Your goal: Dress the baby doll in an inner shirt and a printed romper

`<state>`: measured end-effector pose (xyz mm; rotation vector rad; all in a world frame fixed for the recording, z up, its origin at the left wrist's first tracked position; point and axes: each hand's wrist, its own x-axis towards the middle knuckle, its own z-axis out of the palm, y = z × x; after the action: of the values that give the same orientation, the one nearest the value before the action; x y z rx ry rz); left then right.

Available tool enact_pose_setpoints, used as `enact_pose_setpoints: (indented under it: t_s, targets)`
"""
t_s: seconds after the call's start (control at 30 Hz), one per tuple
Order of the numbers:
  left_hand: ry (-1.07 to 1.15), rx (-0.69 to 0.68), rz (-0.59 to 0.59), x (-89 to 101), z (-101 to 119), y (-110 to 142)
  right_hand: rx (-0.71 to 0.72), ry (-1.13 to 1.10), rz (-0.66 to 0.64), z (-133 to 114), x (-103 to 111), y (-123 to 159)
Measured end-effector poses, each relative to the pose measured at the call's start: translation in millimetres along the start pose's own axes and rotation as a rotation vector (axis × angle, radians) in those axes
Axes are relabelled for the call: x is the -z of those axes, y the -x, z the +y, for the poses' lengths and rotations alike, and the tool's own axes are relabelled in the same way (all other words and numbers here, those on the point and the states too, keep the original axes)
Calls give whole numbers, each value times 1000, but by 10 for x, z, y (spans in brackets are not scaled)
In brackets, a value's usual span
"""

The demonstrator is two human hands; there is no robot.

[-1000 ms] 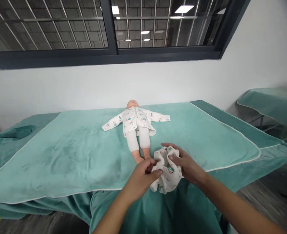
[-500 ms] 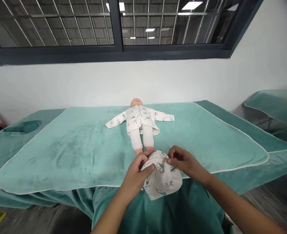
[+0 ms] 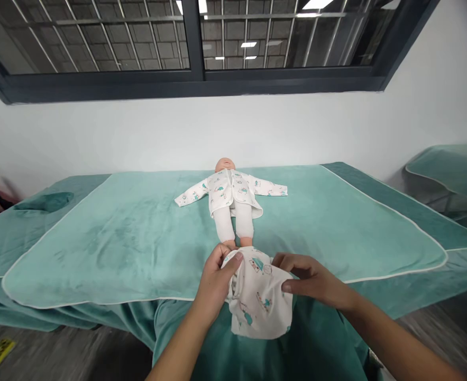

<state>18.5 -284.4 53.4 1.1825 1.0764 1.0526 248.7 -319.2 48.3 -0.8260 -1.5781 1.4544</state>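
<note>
A small white cloth garment (image 3: pixel 262 296) with teal and brown prints hangs bunched between my two hands, over the front edge of the bed. My left hand (image 3: pixel 216 278) pinches its upper left side, thumb on top. On its right side, my right hand (image 3: pixel 310 278) grips the fabric between thumb and curled fingers. Just beyond lies a baby doll (image 3: pixel 225 164) on its back, feet toward me and partly hidden by my left hand and the cloth. It wears an open-fronted printed jacket (image 3: pixel 231 191), arms spread, and white leggings (image 3: pixel 233 222).
A light teal plush mat (image 3: pixel 110 254) with white piping lies over the darker teal bed cover (image 3: pixel 411 288). A face hole (image 3: pixel 45 202) is at the left end. Behind runs a white wall (image 3: pixel 138 135) under a dark-framed window (image 3: pixel 201 87). Another teal-covered bed (image 3: pixel 455 169) stands right.
The garment has turned and opened out, showing a smoother, wider printed face. My right hand has shifted its hold slightly down and right. The view has shifted a little.
</note>
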Motion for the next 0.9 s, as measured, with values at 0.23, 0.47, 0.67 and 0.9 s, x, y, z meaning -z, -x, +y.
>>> enact_pose_setpoints:
  t_s: [0.23,0.47,0.67,0.9]
  targets:
    - [-60,-28,-17,36,16,-69,-61,-3,329,104,45,-25]
    - [-22,-84,34,154,141,-95,-203,328,52,3,-58,-225]
    - [41,-77,-75,275,316,-67,-287,183,59,-132,-113,-355]
    - [-377,-248,-291,181,551,-164,-44,-62,140,-353,-169,-556]
